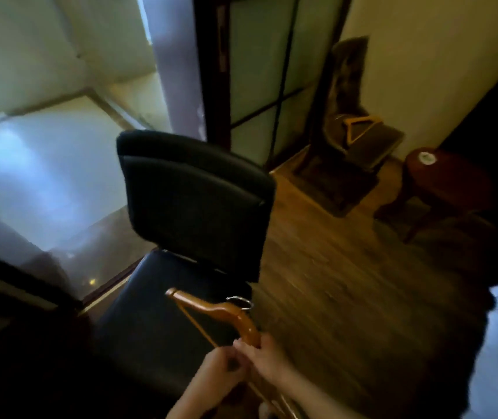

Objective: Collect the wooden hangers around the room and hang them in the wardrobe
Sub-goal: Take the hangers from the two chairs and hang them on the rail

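Lower centre: both hands, left hand (222, 368) and right hand (267, 359), have fingers closed on a wooden hanger (226, 313) above the black chair (193, 201), apparently gathering it. Another hanger (358, 125) lies on the far chair (359, 137), upper right.

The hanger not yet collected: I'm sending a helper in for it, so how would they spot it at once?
Look to the far corner, right of the dark-framed glass partition, where a small brown chair stands against the cream wall. The wooden hanger lies on its seat. Unlike the hanger in hand over the black chair, nobody is touching it.
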A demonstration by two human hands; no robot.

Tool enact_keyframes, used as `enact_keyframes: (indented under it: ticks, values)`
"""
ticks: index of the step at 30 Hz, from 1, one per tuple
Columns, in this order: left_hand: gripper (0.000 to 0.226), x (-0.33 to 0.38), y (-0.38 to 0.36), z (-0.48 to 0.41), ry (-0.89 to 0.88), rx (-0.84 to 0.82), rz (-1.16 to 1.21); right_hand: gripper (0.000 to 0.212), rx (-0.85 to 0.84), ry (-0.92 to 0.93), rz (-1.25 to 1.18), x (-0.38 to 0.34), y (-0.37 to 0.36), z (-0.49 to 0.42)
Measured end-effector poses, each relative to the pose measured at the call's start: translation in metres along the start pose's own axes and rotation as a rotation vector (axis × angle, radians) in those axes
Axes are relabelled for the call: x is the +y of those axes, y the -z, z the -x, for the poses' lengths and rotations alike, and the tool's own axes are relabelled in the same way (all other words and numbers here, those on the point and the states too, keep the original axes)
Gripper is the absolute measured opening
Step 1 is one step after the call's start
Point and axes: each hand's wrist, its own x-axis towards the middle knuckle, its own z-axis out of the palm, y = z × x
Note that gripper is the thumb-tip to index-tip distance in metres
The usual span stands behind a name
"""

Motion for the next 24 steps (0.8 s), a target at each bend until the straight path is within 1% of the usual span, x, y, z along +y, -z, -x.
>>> enact_keyframes:
  ticks: [1,3,5,8,10,12,14,17,19,21,24]
  values:
    - [0.009,0.020,-0.003,-0.003,-0.038,-0.076,-0.098,0.016,0.024,0.004,0.009,0.001,0.018,0.017]
    - [0.021,0.060,-0.010,-0.012,-0.089,-0.157,-0.209,0.020,0.083,0.045,0.012,0.003,0.053,0.045]
    - [0.023,0.113,-0.031,-0.024,-0.160,-0.210,-0.270,0.022,0.212,0.101,-0.007,0.009,0.094,0.075]
    - [0.016,0.190,-0.070,-0.046,-0.318,-0.133,-0.354,0.020,0.436,0.126,-0.080,0.016,0.160,0.115]
    - [0.014,0.246,-0.102,-0.056,-0.459,-0.104,-0.414,0.020,0.579,0.122,-0.163,0.023,0.209,0.145]
    - [0.013,0.293,-0.129,-0.059,-0.584,-0.061,-0.446,0.024,0.682,0.134,-0.266,0.034,0.254,0.175]
    - [0.013,0.327,-0.157,-0.060,-0.655,-0.044,-0.482,0.025,0.784,0.174,-0.348,0.053,0.291,0.203]
    - [0.013,0.353,-0.203,-0.068,-0.649,-0.047,-0.562,0.024,0.939,0.206,-0.526,0.092,0.333,0.236]
    - [0.015,0.361,-0.228,-0.074,-0.638,-0.069,-0.613,0.024,1.018,0.195,-0.611,0.111,0.352,0.248]
    - [0.016,0.365,-0.249,-0.081,-0.635,-0.101,-0.663,0.026,1.059,0.178,-0.633,0.123,0.372,0.255]
    - [0.013,0.379,-0.263,-0.094,-0.639,-0.098,-0.682,0.027,1.056,0.210,-0.621,0.126,0.398,0.253]
